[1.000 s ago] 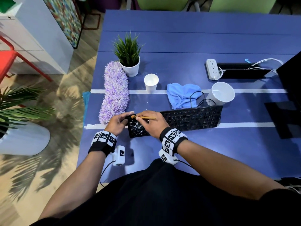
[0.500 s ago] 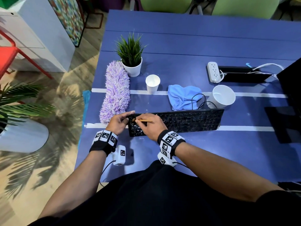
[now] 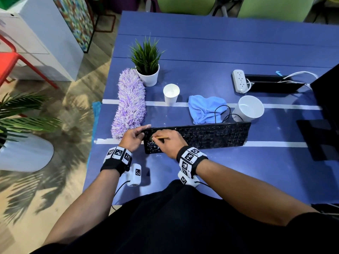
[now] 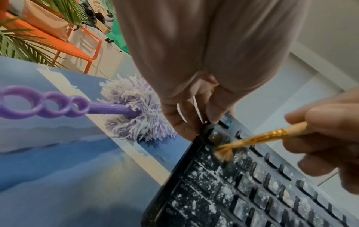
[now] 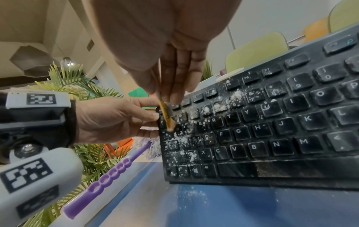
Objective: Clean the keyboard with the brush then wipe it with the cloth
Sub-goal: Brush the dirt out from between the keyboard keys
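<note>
Apparently right hand (image 3: 167,142) presses brush (image 4: 252,140) onto dusty keyboard (image 3: 207,135).

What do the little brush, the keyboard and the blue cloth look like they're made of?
Brush: pale handle, likely wood, a shiny gold band, probably metal, and tan bristles. Keyboard: matte black plastic by its moulded keys, dusted with white powder. Cloth: soft, crumpled blue fabric, maybe microfibre.

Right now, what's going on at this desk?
A person is brushing white powder off a black keyboard. The right hand holds a small brush with its bristles on the keys at the keyboard's left end, while the left hand grips that end's corner. Powder is on the left-side keys. The blue cloth lies untouched behind the keyboard.
</note>
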{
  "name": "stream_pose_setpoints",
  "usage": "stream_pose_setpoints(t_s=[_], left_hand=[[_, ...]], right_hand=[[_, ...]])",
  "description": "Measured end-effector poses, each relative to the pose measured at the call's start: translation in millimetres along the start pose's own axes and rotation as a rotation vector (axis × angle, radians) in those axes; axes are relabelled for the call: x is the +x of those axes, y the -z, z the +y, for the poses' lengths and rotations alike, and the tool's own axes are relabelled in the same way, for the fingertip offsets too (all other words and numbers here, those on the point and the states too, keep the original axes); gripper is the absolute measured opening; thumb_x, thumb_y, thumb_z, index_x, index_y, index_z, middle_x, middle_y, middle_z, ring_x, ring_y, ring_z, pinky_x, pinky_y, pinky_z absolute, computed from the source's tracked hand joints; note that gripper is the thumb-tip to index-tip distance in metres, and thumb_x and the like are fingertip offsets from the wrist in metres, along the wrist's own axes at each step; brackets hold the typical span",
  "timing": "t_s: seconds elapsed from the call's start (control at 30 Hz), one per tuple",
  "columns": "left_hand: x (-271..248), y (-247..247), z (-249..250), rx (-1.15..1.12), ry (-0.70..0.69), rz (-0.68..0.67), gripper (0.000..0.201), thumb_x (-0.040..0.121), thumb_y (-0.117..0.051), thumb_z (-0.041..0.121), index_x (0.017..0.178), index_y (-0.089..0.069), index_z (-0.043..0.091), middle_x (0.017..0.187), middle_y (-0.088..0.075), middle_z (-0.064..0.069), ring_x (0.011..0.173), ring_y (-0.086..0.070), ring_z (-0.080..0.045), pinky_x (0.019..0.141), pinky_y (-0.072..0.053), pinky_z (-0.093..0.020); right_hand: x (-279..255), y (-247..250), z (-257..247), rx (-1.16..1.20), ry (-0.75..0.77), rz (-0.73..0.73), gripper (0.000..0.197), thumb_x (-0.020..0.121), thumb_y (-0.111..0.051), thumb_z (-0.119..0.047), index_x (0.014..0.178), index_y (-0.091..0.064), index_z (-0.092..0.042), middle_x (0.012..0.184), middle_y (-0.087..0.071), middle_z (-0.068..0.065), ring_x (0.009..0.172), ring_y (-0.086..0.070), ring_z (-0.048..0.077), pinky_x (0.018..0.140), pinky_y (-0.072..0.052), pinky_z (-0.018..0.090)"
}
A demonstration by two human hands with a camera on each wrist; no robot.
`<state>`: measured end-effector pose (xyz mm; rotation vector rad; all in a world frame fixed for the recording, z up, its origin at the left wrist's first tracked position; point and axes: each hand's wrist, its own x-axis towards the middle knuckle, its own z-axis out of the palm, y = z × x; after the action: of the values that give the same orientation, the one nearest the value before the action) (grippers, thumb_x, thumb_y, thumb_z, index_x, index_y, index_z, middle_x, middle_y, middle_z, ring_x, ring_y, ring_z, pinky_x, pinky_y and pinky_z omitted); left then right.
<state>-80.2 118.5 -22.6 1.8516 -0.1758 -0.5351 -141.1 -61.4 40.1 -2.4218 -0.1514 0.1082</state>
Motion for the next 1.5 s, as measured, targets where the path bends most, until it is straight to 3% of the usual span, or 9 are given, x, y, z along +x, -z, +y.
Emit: stream_pose_setpoints(t_s=[0.17,0.33,0.47,0.6,0.8,0.97,1.17,1.33,1.5], left_hand=[[-1,0,0,-0.017,0.000,-0.007,0.045,0.097,-0.041,-0.012,0.127,-0.059,0.016,0.124,-0.064,-0.010,0.119,-0.057,-0.020,0.113,-0.038,-0.038],[-3,0,1,-0.019,0.007,-0.004,0.043,0.097,-0.041,-0.013,0.130,-0.058,0.009,0.124,-0.064,-0.010,0.118,-0.058,-0.019,0.113,-0.038,-0.038],[-3,-2,2,-0.028,0.015,0.003,0.043,0.097,-0.041,-0.013,0.130,-0.058,0.008,0.122,-0.064,-0.009,0.116,-0.058,-0.014,0.113,-0.038,-0.037],[-4,-2,3,-0.024,0.000,-0.002,0.043,0.097,-0.040,-0.013,0.130,-0.059,0.008,0.122,-0.065,-0.008,0.112,-0.058,-0.004,0.113,-0.038,-0.034],[-2,-2,-1,-0.038,0.024,0.002,0.044,0.097,-0.040,-0.013,0.130,-0.059,0.010,0.122,-0.065,-0.011,0.116,-0.058,-0.019,0.114,-0.038,-0.040],[-2,-2,-1,-0.034,0.018,0.010,0.044,0.097,-0.041,-0.013,0.129,-0.059,0.010,0.123,-0.065,-0.010,0.117,-0.058,-0.019,0.114,-0.037,-0.043],[-1,-1,-3,-0.025,-0.005,0.014,0.047,0.097,-0.041,-0.012,0.124,-0.061,0.021,0.120,-0.067,-0.006,0.118,-0.059,-0.019,0.114,-0.038,-0.043],[-2,1,-6,0.003,-0.008,0.033,0.070,0.095,-0.044,-0.011,0.106,-0.068,0.054,0.107,-0.071,0.024,0.114,-0.062,-0.015,0.110,-0.043,-0.041],[-4,-2,-2,-0.005,-0.002,0.043,0.074,0.095,-0.043,-0.010,0.103,-0.067,0.059,0.104,-0.070,0.029,0.115,-0.062,-0.013,0.110,-0.042,-0.037]], right_hand=[[-2,-3,2,-0.049,-0.051,-0.156,0.016,0.088,-0.060,-0.030,0.097,-0.071,-0.022,0.097,-0.073,0.004,0.090,-0.066,0.024,0.082,-0.052,0.036],[-1,-1,-2,0.005,0.019,-0.151,0.021,0.090,-0.061,-0.029,0.103,-0.070,-0.017,0.103,-0.073,0.005,0.097,-0.066,0.025,0.089,-0.050,0.038],[-4,-2,1,-0.169,-0.006,-0.124,0.018,0.088,-0.054,-0.032,0.095,-0.067,-0.022,0.094,-0.072,0.007,0.088,-0.065,0.030,0.077,-0.052,0.035],[-9,3,8,-0.077,0.020,-0.029,0.015,0.088,-0.057,-0.028,0.093,-0.065,-0.016,0.091,-0.071,0.008,0.085,-0.065,0.030,0.076,-0.052,0.035],[-10,-1,10,-0.098,-0.013,-0.141,0.016,0.089,-0.056,-0.030,0.096,-0.066,-0.020,0.093,-0.072,0.007,0.086,-0.065,0.029,0.078,-0.052,0.035],[-11,-1,13,-0.119,-0.072,-0.173,0.014,0.087,-0.057,-0.030,0.092,-0.067,-0.022,0.089,-0.072,0.005,0.083,-0.065,0.028,0.074,-0.052,0.031],[-11,-5,10,-0.083,-0.054,-0.217,0.013,0.086,-0.058,-0.027,0.091,-0.069,-0.021,0.088,-0.073,0.006,0.083,-0.066,0.028,0.074,-0.052,0.032],[-5,-9,-3,-0.132,0.051,-0.277,0.017,0.091,-0.054,-0.026,0.100,-0.065,-0.016,0.100,-0.071,0.009,0.092,-0.064,0.029,0.081,-0.050,0.035],[-9,-4,6,-0.236,-0.054,-0.186,0.016,0.088,-0.051,-0.028,0.091,-0.064,-0.018,0.088,-0.071,0.012,0.081,-0.064,0.032,0.072,-0.053,0.034]])
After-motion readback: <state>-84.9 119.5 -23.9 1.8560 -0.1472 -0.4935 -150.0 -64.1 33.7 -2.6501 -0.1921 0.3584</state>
